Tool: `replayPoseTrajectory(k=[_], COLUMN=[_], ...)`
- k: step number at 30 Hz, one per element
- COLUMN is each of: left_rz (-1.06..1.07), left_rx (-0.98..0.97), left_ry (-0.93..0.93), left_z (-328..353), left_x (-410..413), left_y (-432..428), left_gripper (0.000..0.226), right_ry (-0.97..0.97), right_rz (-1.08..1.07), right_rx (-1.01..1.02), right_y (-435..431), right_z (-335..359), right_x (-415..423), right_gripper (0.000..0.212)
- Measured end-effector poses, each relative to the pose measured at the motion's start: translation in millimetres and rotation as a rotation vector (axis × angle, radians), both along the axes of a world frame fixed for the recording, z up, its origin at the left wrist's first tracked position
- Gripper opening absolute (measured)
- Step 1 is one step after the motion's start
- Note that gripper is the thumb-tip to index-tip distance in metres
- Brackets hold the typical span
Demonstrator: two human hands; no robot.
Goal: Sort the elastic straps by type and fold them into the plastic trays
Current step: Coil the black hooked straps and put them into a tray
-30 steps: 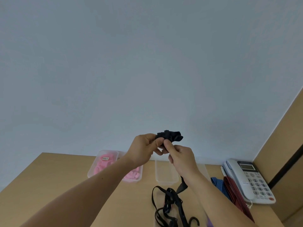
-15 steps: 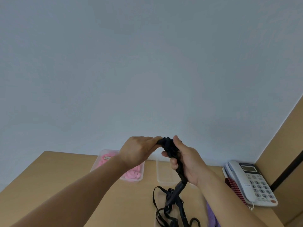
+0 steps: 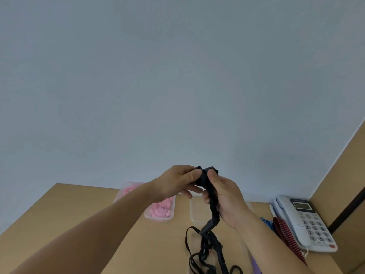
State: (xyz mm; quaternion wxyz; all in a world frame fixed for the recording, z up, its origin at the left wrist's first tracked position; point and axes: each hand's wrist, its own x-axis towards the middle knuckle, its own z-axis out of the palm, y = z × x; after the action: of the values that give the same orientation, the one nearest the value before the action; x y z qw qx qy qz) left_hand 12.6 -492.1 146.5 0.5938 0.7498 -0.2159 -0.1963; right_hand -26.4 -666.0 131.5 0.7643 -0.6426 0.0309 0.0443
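Two hands: your left hand (image 3: 177, 182) and your right hand (image 3: 227, 198) meet in the air above the far part of the tan wooden tabletop (image 3: 79, 210), in front of the pale blue wall (image 3: 177, 76); both hold one strap
Left fingers: curled, thumb and fingertips (image 3: 194, 172) pinching the bunched top end of the black elastic strap (image 3: 214, 212)
Right fingers: wrapped round the same strap just beside your left hand, thumb pressed on the bunch at the top; the strap runs down through your closed palm and comes out below the heel of the hand
Black strap: its upper part is gathered between your two hands; below your right hand it hangs to a loose black tangle of loops (image 3: 205, 252) on the near tabletop; you cannot tell whether that tangle lies in a tray
Pink tray: a clear plastic tray (image 3: 158, 219) holding folded pink elastic pieces (image 3: 161, 207) sits at the back of the tabletop, partly behind your left wrist
Second tray: another clear plastic tray (image 3: 199, 212) stands just right of the pink one, partly behind your right hand; the tabletop shows through its floor
Right side: a blue striped strap (image 3: 266, 222) and a red-and-black striped strap (image 3: 286, 236) lie beside your right forearm; the red one touches a white push-button desk telephone (image 3: 302, 222); a purple strap (image 3: 255, 264) shows at the near edge
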Motion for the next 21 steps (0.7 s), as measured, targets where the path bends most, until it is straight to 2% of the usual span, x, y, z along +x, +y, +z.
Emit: replayPoseTrajectory(k=[3,5,8,11,14,18,19,21], left_rz=[0.056,0.100,0.213,0.246,0.279,0.209,0.185,0.171], left_rx=[-0.023,-0.039,0.085,0.185,0.357,0.420,0.419,0.387], left_ry=[-0.060,-0.103,-0.232,-0.352,-0.616,-1.211,-1.292,-1.277], left_z=[-9,-9,-10,-13,-18,-30,-32,-36], left_x=[-2,-3,1,0,1,5,5,6], left_y=[-2,-5,-5,-5,-5,-4,-6,-9], left_gripper=[0.032,0.028,0.034,0.039,0.039,0.036,0.035,0.043], right_ry=[0.025,0.041,0.054,0.076,0.123,0.143,0.137,0.107], right_rz=[-0.053,-0.078,-0.083,-0.069,-0.040,-0.025,-0.038,-0.101], right_rx=[-0.055,-0.065,-0.093,-0.087,-0.053,0.106,0.101,0.071], right_y=[3,4,1,-1,3,4,5,5], right_z=[-4,-4,-1,-2,-1,2,2,-1], right_x=[0,0,1,1,1,1,1,2], right_gripper=[0.064,0.058,0.045,0.044,0.039,0.049,0.050,0.047])
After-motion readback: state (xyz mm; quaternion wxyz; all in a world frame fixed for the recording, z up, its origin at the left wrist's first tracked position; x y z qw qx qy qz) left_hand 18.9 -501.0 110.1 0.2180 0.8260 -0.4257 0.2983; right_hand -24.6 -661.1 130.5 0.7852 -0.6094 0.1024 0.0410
